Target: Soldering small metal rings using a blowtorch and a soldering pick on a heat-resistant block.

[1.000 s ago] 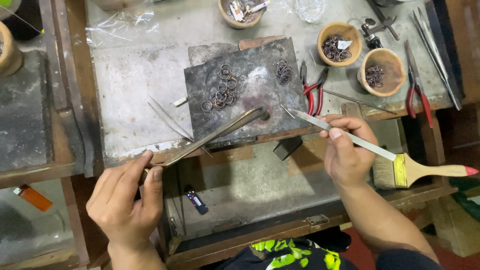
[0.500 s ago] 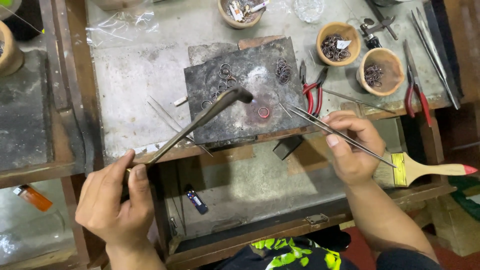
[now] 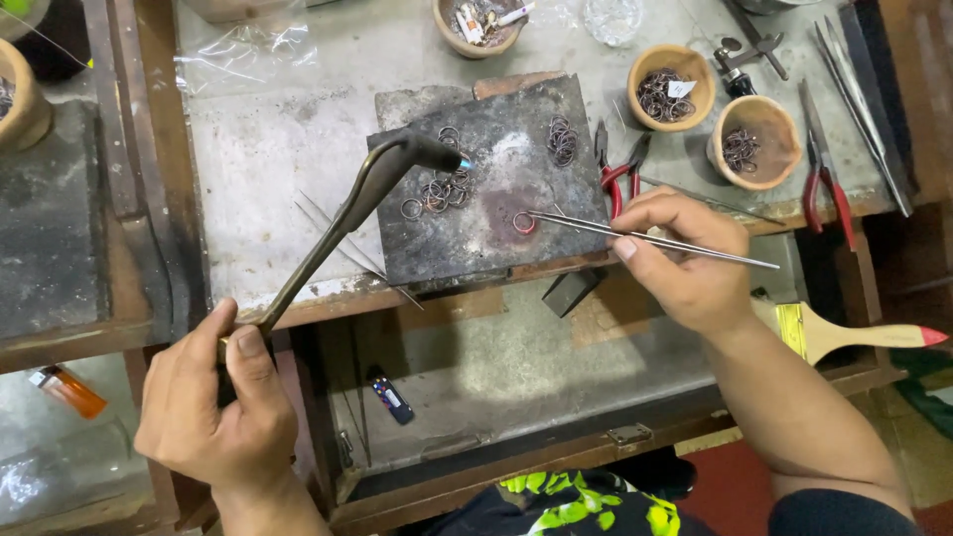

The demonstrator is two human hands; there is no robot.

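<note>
The left hand (image 3: 213,407) is clenched around the handle of a long brass torch (image 3: 342,223), whose bent dark nozzle hangs over the grey soldering block (image 3: 496,129) and points right, a small blue flame at its tip. The right hand (image 3: 680,258) pinches a pair of long tweezers (image 3: 635,236) between thumb and fingers; their points touch a glowing red ring (image 3: 523,222) that lies on the block near its front edge. Just left of the ring, under the nozzle, is a cluster of small rings (image 3: 437,189), and a second heap of rings (image 3: 562,139) lies near the block's back right corner. Red-handled pliers (image 3: 617,171) rest just beside the block, behind the right hand. Two clay bowls (image 3: 710,114) of rings stand further right, with another pair of red pliers (image 3: 824,174) beyond them. A paintbrush (image 3: 854,333) lies in the open drawer under the right wrist, and spare tweezers (image 3: 342,243) lie beneath the torch's shaft.
</note>
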